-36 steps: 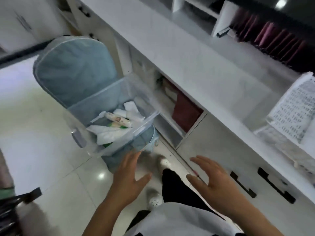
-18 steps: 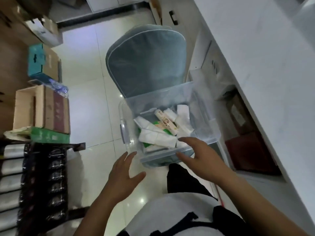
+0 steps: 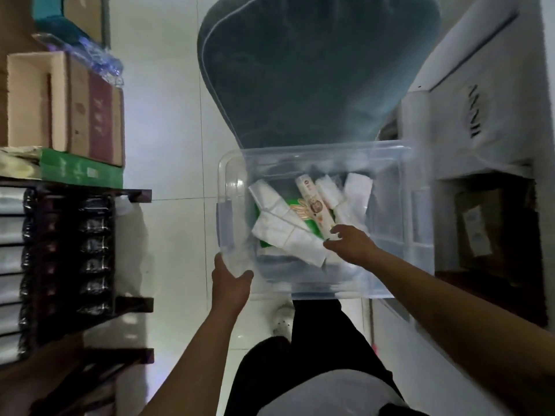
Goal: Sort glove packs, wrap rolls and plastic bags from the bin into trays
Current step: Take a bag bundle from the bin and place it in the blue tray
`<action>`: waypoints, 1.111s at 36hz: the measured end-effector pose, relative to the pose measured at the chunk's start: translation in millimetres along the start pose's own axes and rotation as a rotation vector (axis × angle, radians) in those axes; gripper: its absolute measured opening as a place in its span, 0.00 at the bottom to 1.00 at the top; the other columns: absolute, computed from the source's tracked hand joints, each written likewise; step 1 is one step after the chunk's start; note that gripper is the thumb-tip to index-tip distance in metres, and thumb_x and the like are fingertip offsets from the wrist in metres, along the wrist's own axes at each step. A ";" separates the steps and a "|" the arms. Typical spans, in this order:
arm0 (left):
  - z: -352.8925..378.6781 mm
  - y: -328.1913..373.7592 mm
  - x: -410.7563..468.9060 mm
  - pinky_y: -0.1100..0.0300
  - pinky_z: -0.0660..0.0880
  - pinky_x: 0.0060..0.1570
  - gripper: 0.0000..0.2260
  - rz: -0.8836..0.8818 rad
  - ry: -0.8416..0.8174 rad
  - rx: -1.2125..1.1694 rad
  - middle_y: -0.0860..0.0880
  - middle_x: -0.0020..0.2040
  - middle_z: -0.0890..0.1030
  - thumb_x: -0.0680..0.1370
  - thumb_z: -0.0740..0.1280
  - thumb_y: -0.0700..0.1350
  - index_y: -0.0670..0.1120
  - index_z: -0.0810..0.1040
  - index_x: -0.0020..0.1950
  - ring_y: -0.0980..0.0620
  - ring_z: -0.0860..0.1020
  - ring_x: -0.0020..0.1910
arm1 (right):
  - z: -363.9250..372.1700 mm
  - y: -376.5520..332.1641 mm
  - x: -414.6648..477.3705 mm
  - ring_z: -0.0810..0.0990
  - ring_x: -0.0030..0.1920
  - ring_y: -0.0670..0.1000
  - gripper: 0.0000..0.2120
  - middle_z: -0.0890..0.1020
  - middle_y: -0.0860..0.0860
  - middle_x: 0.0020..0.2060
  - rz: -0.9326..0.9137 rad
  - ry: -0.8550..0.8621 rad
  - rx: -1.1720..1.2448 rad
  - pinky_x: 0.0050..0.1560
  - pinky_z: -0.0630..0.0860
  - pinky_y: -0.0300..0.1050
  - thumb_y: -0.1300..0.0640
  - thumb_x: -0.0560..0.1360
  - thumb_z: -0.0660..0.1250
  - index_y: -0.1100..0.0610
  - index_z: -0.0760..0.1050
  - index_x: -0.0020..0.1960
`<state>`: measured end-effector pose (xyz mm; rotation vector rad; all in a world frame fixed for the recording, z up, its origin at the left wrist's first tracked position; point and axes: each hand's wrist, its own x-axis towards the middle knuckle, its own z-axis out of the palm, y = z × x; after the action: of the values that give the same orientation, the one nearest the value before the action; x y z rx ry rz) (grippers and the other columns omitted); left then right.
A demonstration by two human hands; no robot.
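Ideally the left grip point(image 3: 232, 284), clasping a corner of the clear plastic bin point(image 3: 229, 205), steadies it while the right grip point(image 3: 350, 245), closure unclear, lifts only the cream printed wrap roll point(image 3: 313, 202).

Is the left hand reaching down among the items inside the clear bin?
No: the left hand grips the clear bin at its near left corner, while the right hand is the one down among the items.
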<state>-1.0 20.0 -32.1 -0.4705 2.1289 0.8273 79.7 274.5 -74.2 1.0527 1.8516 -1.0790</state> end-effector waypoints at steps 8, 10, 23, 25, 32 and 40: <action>16.4 -11.2 13.6 0.48 0.67 0.69 0.36 -0.048 0.105 -0.016 0.45 0.74 0.66 0.75 0.68 0.44 0.54 0.54 0.79 0.44 0.67 0.72 | -16.5 27.6 115.0 0.71 0.68 0.61 0.31 0.70 0.61 0.71 0.243 0.223 0.396 0.69 0.69 0.51 0.52 0.74 0.71 0.61 0.66 0.73; 17.8 -14.2 12.2 0.47 0.65 0.71 0.37 -0.033 0.103 -0.016 0.45 0.74 0.65 0.75 0.68 0.43 0.54 0.52 0.80 0.46 0.65 0.74 | -17.2 31.8 135.1 0.73 0.67 0.62 0.32 0.71 0.61 0.69 0.246 0.224 0.349 0.67 0.71 0.52 0.53 0.74 0.72 0.60 0.65 0.73; 27.6 -24.9 7.8 0.44 0.61 0.74 0.41 -0.014 0.152 0.029 0.45 0.78 0.58 0.76 0.69 0.42 0.55 0.48 0.80 0.44 0.60 0.76 | -3.1 42.0 184.2 0.78 0.56 0.63 0.25 0.77 0.62 0.58 0.248 0.214 0.120 0.57 0.78 0.54 0.55 0.68 0.75 0.60 0.71 0.61; 27.2 -23.2 3.8 0.43 0.60 0.74 0.40 -0.012 0.182 0.053 0.46 0.79 0.57 0.75 0.69 0.42 0.54 0.50 0.80 0.44 0.59 0.77 | -1.5 42.5 182.5 0.78 0.58 0.63 0.21 0.78 0.62 0.59 0.255 0.200 0.157 0.60 0.77 0.54 0.58 0.71 0.72 0.61 0.73 0.62; 28.9 -6.1 -22.6 0.49 0.57 0.73 0.38 0.145 0.261 0.147 0.47 0.78 0.59 0.73 0.70 0.39 0.54 0.56 0.78 0.47 0.58 0.76 | -12.3 48.3 144.1 0.78 0.60 0.59 0.18 0.79 0.60 0.60 0.295 0.141 0.327 0.46 0.73 0.44 0.62 0.74 0.68 0.63 0.75 0.63; 40.2 40.7 -46.7 0.64 0.68 0.61 0.21 0.292 -0.103 -0.007 0.52 0.66 0.76 0.77 0.68 0.38 0.52 0.73 0.69 0.54 0.73 0.66 | -11.5 39.3 16.0 0.80 0.38 0.52 0.11 0.83 0.55 0.43 0.100 -0.029 1.027 0.35 0.74 0.41 0.67 0.68 0.74 0.59 0.83 0.50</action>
<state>26.6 79.6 1.5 -0.1171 2.1268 0.9989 106.7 301.6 -95.8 1.6272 1.1384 -2.0335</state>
